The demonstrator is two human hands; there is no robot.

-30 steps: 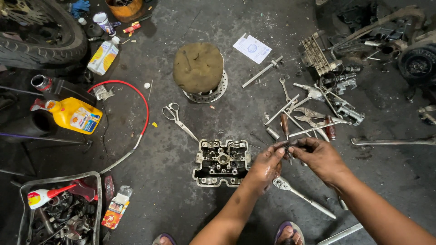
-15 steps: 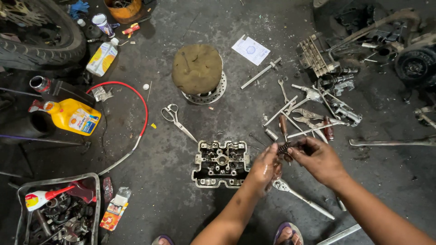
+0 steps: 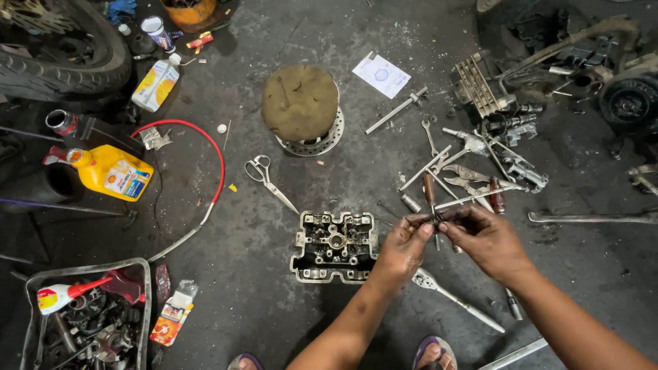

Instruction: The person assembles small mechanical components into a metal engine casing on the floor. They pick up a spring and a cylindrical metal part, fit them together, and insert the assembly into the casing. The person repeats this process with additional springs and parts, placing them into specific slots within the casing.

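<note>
One head-worn camera looks straight down from standing height at the workshop floor (image 3: 226, 274), with both hands near the frame's lower middle.

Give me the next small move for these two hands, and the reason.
Probably lower the small dark part toward the cylinder head. The left hand and right hand pinch it together just right of the head, whose open top faces up, close below.
</note>
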